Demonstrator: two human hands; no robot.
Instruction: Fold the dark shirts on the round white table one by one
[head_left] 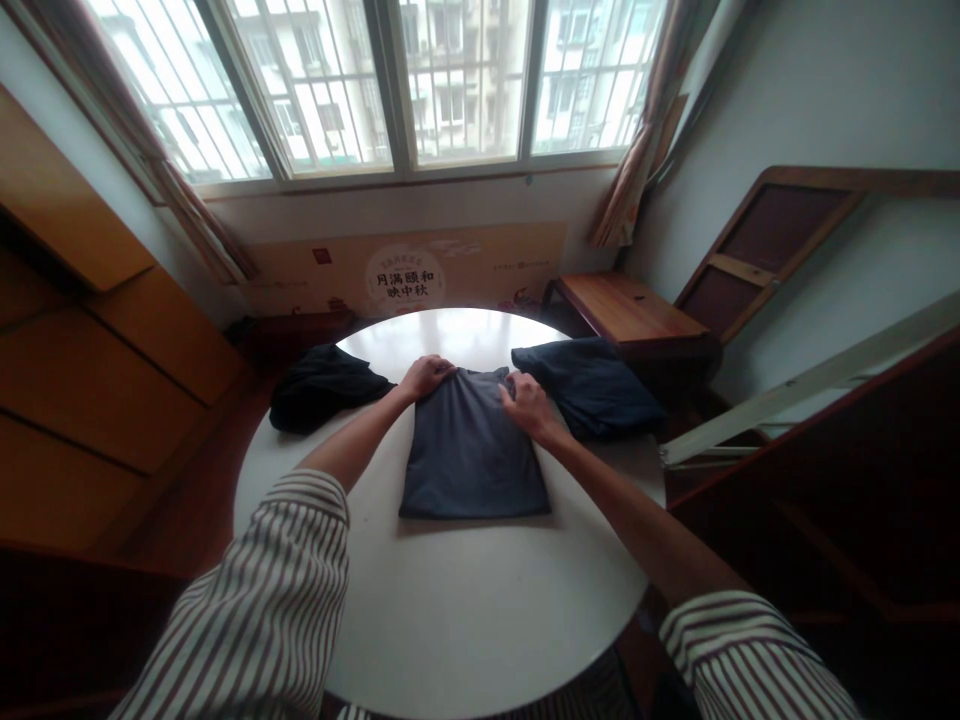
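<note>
White round table [450,620] fills the near view, striped sleeves [255,590] reaching over it. Mid-table lies a folded grey T-shirt [472,460], with the left hand [426,378] and right hand [529,405] both grasping its top edge. Just beside it sit a black garment [319,385] and a navy garment [585,385]. Beyond, a wooden bench [630,310] stands near the barred window [450,80].

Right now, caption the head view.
Left hand and right hand press a gray T-shirt on a white table between black clothes and navy clothes.
</note>
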